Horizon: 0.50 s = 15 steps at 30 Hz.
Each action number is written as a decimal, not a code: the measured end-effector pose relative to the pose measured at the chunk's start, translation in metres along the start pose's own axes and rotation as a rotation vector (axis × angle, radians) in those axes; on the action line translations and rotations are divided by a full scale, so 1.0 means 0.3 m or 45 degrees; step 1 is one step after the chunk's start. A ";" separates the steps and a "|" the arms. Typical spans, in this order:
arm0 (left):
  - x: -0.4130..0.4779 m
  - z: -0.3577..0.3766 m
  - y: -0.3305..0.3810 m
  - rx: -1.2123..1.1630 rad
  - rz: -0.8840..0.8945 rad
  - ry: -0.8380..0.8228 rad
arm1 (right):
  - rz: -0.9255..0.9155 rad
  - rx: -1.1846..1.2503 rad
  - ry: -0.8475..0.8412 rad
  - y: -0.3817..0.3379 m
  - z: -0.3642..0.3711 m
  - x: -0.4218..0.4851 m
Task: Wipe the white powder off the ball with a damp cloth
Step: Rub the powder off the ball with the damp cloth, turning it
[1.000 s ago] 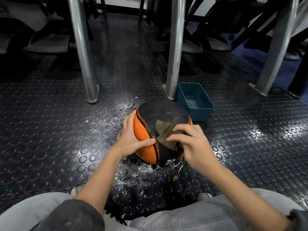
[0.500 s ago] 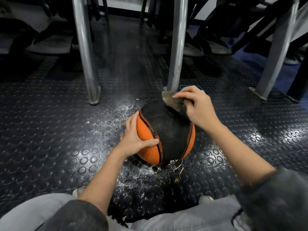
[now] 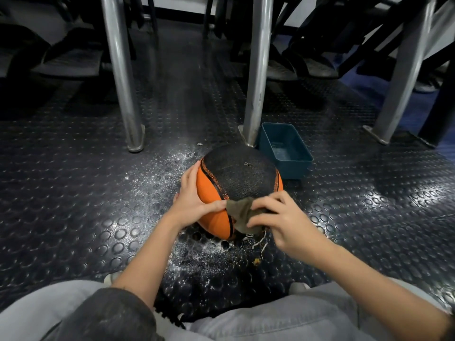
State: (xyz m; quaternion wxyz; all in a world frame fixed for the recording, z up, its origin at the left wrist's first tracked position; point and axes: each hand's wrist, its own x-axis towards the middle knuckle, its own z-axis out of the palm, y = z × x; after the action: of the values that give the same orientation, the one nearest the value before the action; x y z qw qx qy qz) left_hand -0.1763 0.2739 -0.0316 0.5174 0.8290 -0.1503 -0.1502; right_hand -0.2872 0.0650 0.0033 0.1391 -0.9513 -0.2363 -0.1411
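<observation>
An orange and black ball (image 3: 236, 178) sits on the dark studded floor in front of my knees. My left hand (image 3: 190, 200) cups its left side, thumb laid across the near face. My right hand (image 3: 280, 217) presses a brownish damp cloth (image 3: 240, 212) against the ball's lower near side, fingers curled over the cloth. The black top panel looks dark with only faint specks. White powder (image 3: 170, 166) is scattered on the floor around the ball.
A teal plastic tub (image 3: 302, 158) with a little water stands just behind the ball on the right. Metal posts (image 3: 123, 77) (image 3: 256, 77) (image 3: 403, 77) rise from the floor behind. Dark gym equipment fills the back. My grey trouser knees (image 3: 246, 321) frame the bottom.
My right hand has drawn the cloth from the far top of the ball down over it to the lower near side. My left hand has kept its hold on the left side.
</observation>
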 end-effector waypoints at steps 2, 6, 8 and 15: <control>-0.003 0.000 0.007 -0.006 -0.009 -0.002 | 0.010 -0.025 -0.086 0.007 -0.005 -0.038; -0.003 0.005 0.014 -0.007 -0.015 -0.011 | 0.077 0.003 -0.431 0.035 -0.036 -0.071; 0.000 0.006 0.013 -0.023 -0.018 -0.012 | 0.175 0.109 -0.513 0.058 -0.074 -0.079; 0.002 -0.001 0.006 -0.107 -0.030 -0.011 | 0.328 0.259 0.407 0.010 -0.076 0.129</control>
State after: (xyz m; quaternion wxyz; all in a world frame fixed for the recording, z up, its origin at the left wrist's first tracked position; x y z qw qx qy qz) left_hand -0.1759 0.2732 -0.0298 0.5492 0.8077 -0.1362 -0.1659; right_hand -0.2575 0.0708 0.0367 0.2869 -0.9202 -0.1006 -0.2467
